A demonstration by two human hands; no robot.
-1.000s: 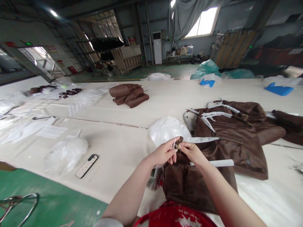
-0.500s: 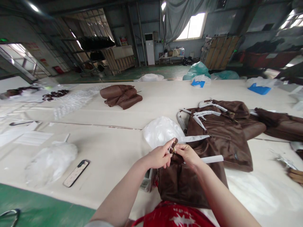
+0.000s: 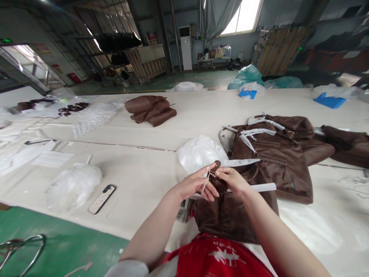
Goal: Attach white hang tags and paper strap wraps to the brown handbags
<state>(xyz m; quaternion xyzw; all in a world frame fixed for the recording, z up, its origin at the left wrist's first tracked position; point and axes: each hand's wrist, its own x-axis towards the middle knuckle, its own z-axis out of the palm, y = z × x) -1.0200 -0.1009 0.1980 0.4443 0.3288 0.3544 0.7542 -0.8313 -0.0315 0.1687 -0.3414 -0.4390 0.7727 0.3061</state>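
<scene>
A brown leather bag [image 3: 227,217] lies on the table right in front of me, against my red apron [image 3: 213,256]. Above its top edge, my right hand [image 3: 235,181] pinches a small gold-coloured metal fitting [image 3: 215,174]. My left hand [image 3: 196,184] meets it there, index finger and thumb closed at a small brown leather tab [image 3: 218,164]. A thin white strip [image 3: 205,184] passes between the left fingers. How the tab joins the bag is hidden by my hands. Just beyond lies another brown bag [image 3: 282,169] with white-wrapped straps [image 3: 242,162].
Crumpled clear plastic [image 3: 198,152] sits just past my hands, with more plastic [image 3: 75,186] and a phone [image 3: 102,199] at left. A folded brown leather piece [image 3: 151,110] lies farther back. More brown bags [image 3: 348,146] are at right. Green floor [image 3: 72,238] borders the table.
The view has tilted down and shifted slightly left. My left fingers have spread a little, and more of the white strip shows between them. The right hand keeps its pinch.
</scene>
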